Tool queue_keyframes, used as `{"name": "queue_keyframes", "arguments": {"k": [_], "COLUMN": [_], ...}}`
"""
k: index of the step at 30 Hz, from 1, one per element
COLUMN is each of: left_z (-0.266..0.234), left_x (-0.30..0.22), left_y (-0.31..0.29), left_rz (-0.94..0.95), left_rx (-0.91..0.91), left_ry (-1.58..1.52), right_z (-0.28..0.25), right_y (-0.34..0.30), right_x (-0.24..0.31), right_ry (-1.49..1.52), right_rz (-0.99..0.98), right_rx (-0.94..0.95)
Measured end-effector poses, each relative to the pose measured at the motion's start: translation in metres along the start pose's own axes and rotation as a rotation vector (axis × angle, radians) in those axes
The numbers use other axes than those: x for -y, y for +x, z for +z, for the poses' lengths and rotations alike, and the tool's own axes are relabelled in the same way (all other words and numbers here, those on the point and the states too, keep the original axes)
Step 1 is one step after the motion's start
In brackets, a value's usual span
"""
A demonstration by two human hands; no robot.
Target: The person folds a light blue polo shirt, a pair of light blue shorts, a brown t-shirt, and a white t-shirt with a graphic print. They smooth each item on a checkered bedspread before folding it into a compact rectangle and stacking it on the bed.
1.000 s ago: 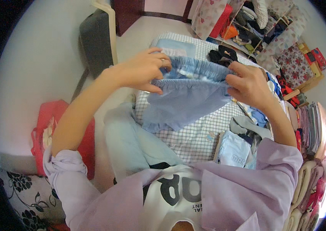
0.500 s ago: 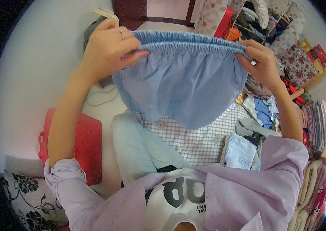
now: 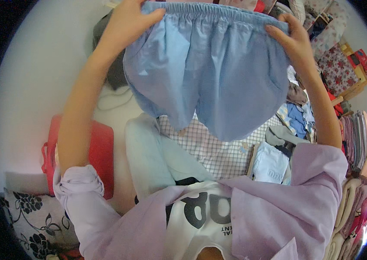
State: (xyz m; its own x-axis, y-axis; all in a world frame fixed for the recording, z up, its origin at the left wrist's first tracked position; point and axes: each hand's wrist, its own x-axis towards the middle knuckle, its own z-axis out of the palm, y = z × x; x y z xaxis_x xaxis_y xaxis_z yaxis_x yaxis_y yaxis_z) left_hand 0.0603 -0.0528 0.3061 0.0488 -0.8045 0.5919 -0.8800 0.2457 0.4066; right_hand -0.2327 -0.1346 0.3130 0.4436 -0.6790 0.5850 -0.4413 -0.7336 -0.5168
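Observation:
A pair of light blue shorts (image 3: 209, 69) with a gathered elastic waistband hangs stretched out in front of me, legs downward. My left hand (image 3: 133, 21) is closed on the left end of the waistband, its thumb on the near side; some fingers run out of the top of the picture. At the right end, my right hand (image 3: 294, 37) pinches the waistband between thumb and fingers. Both arms are raised, with lilac sleeves rolled up. Below the shorts' hems lies a checked cloth (image 3: 200, 151), partly hidden by them.
Folded light blue clothing (image 3: 270, 164) and a grey garment (image 3: 281, 135) lie at the right of the checked cloth. A red bag (image 3: 101, 160) stands at my left, near a flowered cushion (image 3: 36, 221). Stacked folded textiles (image 3: 354, 138) line the right side.
Both hands have lifted the shorts higher, toward the top of the picture. The shorts now hang more openly, with both legs showing; the waistband stays gripped at both ends.

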Motion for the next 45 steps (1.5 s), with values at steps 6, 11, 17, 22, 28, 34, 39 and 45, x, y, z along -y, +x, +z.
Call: {"name": "queue_keyframes", "arguments": {"k": [6, 11, 17, 22, 28, 34, 39, 45], "left_z": [0.027, 0.027, 0.023, 0.021, 0.02, 0.042, 0.169, 0.254], "left_x": [-0.014, -0.041, -0.064, -0.052, -0.061, -0.044, 0.036, 0.079], "left_y": [0.009, 0.001, -0.006, 0.0, -0.005, 0.008, 0.021, -0.097], "left_rz": [0.051, 0.089, 0.126, 0.143, 0.142, -0.026, -0.098, -0.753], "left_rx": [-0.116, 0.056, 0.175, 0.152, 0.112, 0.059, -0.043, 0.282], "left_ry": [-0.135, -0.425, -0.555, -0.787, -0.89, -0.828, -0.596, -0.718], "right_z": [0.043, 0.057, 0.06, 0.068, 0.047, 0.052, 0.107, 0.162], "right_y": [0.0, -0.01, -0.005, 0.005, -0.026, -0.022, 0.003, -0.119], "right_x": [0.012, 0.036, 0.071, 0.057, 0.023, 0.023, -0.116, -0.174], "right_ry": [0.557, 0.897, 1.08, 0.422, 0.653, 0.627, 0.255, 0.253], "right_rz": [0.455, 0.428, 0.26, -0.356, 0.199, 0.367, 0.368, 0.876], "right_rx": [0.04, 0.172, 0.147, -0.583, -0.017, -0.066, -0.072, 0.085]}}
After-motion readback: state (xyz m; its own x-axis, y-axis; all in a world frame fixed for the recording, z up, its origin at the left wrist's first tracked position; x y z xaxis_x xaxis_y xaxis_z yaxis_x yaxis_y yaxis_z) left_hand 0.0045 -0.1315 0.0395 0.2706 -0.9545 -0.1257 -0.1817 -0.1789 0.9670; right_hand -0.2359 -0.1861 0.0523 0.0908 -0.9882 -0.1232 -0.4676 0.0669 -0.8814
